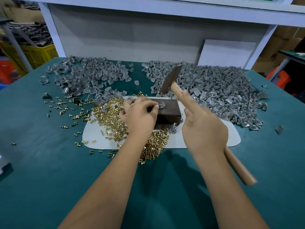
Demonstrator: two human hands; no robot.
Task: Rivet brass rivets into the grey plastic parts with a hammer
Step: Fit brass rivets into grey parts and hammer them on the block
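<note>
1. Two bare forearms reach from the near edge of the green tabletop toward its middle.
2. Right hand has its grip wrapped around the wooden handle of a hammer, index finger stretched along the shaft; the head is raised and blurred, above and just behind a dark metal block.
3. Left hand pinches a grey plastic part with a rivet, on the block's top, fingertips touching the piece.
4. Brass rivets lie heaped on a white mat under the left hand; more scatter toward the left edge.
5. Grey parts sit in two piles along the far edge, left and right.
6. Risks, as I judge them: the pinching fingers sit right beside the strike point, so an off-centre blow could hit them; a tilted rivet could bend or fly off; a hard blow could crack the plastic.
</note>
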